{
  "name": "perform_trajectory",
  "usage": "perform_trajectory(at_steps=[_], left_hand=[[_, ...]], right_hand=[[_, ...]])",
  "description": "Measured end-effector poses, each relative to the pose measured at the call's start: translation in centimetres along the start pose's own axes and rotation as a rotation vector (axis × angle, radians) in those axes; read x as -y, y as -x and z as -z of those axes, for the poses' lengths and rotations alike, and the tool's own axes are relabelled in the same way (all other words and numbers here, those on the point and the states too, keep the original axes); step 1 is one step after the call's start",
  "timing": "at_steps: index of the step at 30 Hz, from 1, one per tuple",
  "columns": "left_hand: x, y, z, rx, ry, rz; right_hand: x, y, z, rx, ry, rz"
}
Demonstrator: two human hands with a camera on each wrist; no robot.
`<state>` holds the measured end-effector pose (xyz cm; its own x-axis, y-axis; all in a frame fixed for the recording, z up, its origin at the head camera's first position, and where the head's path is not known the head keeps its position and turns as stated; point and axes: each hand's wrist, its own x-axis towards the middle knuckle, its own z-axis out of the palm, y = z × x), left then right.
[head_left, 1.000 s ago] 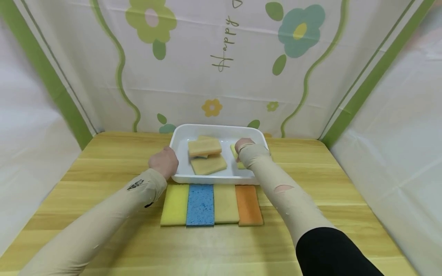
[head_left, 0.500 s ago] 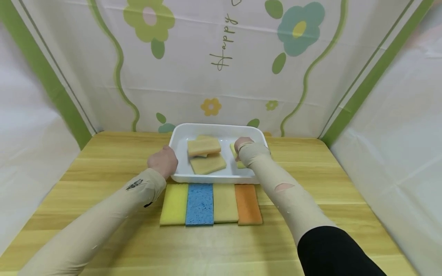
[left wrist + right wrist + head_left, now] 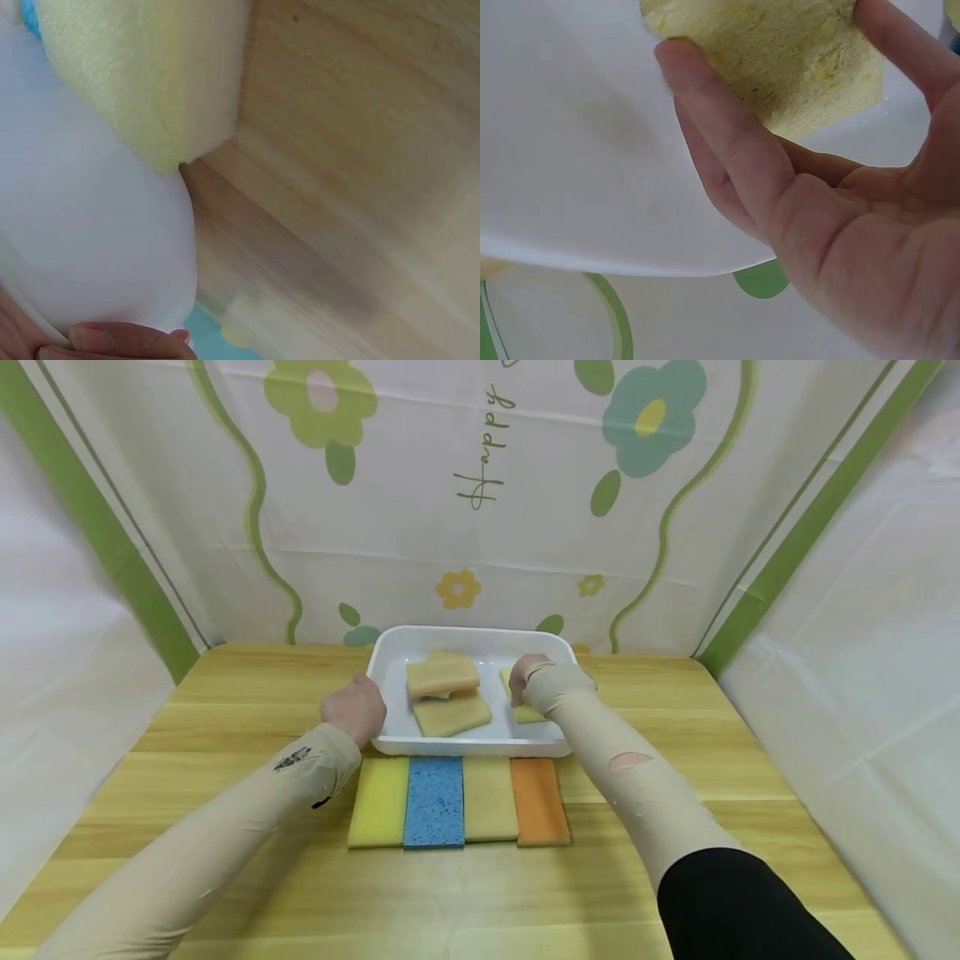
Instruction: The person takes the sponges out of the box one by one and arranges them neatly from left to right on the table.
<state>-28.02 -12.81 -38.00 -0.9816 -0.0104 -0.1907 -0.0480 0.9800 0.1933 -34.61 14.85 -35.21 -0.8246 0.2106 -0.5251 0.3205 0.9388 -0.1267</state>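
Note:
At the left end of a white tray (image 3: 465, 748), my left hand (image 3: 355, 710) grips the rim; in the left wrist view its fingers (image 3: 127, 339) curl over the tray edge. My right hand (image 3: 527, 677) is inside the tray's right part, over a pale yellow sponge (image 3: 528, 714). The right wrist view has this hand (image 3: 802, 172) pinching the yellow sponge (image 3: 780, 60) between thumb and fingers, with the sponge lying at the tray floor. Several beige sponges (image 3: 442, 676) lie piled in the tray's left half.
Along the tray's front edge, four-coloured sponges lie side by side on the wooden table (image 3: 465, 902): yellow (image 3: 379, 802), blue (image 3: 435, 802), beige (image 3: 489, 800) and orange (image 3: 538, 802). A flowered cloth (image 3: 390, 527) hangs close behind the tray.
The right forearm has shifted slightly to the right, and more of the yellow sponge shows beside the hand. The left hand stays at the tray's rim. The head view has tilted slightly.

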Motion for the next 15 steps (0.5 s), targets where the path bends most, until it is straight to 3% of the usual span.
perform_trajectory(at_steps=[3,7,12,15], left_hand=[[0.0,0.0,0.0,-0.005,0.002,0.005],[0.1,0.0,-0.1,-0.017,0.005,0.001],[0.1,0.0,0.0,-0.019,0.001,-0.004],[0.1,0.0,0.1,-0.013,0.006,-0.003]], right_hand=[[-0.3,0.5,0.3,0.019,-0.081,-0.007],[-0.9,1.4,0.5,0.038,-0.100,0.054],[-0.7,2.4,0.7,0.043,-0.074,0.078],[-0.3,1.8,0.5,0.041,0.001,0.138]])
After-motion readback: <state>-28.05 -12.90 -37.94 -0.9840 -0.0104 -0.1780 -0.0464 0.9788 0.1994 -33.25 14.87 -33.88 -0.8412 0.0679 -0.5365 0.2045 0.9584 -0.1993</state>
